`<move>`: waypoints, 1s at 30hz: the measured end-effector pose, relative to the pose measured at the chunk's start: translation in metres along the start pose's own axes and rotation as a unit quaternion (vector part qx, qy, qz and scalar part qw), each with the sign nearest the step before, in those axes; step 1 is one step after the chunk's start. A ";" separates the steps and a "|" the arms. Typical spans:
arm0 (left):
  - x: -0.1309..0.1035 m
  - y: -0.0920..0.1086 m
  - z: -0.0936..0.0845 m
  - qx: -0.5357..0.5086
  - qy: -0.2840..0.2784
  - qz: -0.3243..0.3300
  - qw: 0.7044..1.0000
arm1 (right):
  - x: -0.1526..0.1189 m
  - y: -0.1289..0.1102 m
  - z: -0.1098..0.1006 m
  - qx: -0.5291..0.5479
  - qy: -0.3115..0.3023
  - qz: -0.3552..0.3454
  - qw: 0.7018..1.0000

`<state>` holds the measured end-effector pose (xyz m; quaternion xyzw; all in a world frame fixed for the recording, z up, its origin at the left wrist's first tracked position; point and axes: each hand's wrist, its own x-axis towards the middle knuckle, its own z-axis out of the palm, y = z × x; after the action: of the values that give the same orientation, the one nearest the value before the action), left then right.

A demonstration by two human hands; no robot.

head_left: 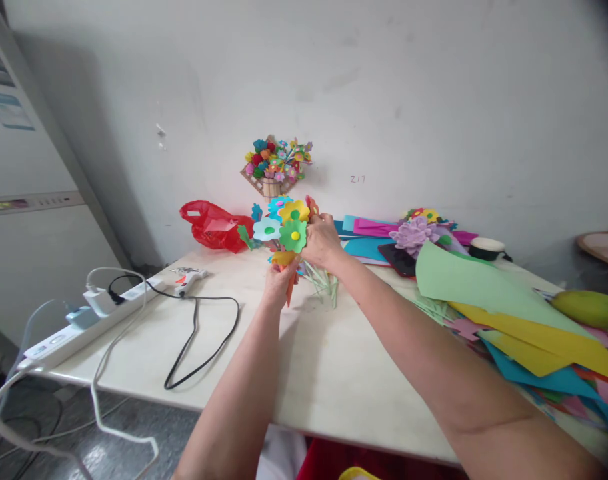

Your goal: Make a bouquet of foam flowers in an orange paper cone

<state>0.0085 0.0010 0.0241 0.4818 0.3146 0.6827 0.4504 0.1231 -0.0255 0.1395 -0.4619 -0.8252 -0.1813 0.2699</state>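
A small bouquet of craft flowers [293,236] in blue, yellow, green and orange is held up over the middle of the table. My left hand [278,285] is closed around its lower part, where an orange pointed piece [290,290] sticks out below. At the bouquet's right side, my right hand [322,241] has its fingers curled in against the flowers, close to a red-orange flower [312,205]. Its fingertips are partly hidden by the blooms. Just behind and below my hands lies a bunch of pale green stems [327,285] on the table.
A glue gun [190,280] with a looping black cord and a white power strip [89,327] lie at left. Behind is a red plastic bag [217,227]. Coloured sheets [494,287], a phone [398,259] and a purple flower [417,235] crowd the right. A flower basket [273,187] hangs on the wall.
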 end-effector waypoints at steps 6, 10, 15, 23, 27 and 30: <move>-0.001 0.001 0.001 0.001 -0.003 0.012 1.000 | -0.002 -0.002 0.002 0.001 -0.003 -0.006 1.000; -0.001 0.001 0.001 0.004 0.007 -0.001 1.000 | -0.003 0.000 0.005 0.009 0.012 0.011 1.000; -0.002 0.000 0.002 -0.003 0.000 -0.004 1.000 | -0.004 0.001 0.005 0.013 0.022 0.016 1.000; 0.000 -0.003 0.002 -0.003 -0.005 0.003 1.000 | -0.006 0.000 0.003 0.018 0.021 0.000 1.000; 0.000 -0.002 0.003 0.006 0.005 0.003 1.000 | -0.007 0.001 0.003 0.010 0.012 0.027 1.000; 0.000 -0.001 0.004 0.010 0.015 0.011 1.000 | -0.006 0.000 0.003 0.000 0.006 0.033 0.999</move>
<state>0.0130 0.0014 0.0246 0.4795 0.3222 0.6917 0.4334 0.1251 -0.0284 0.1336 -0.4876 -0.8079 -0.1753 0.2808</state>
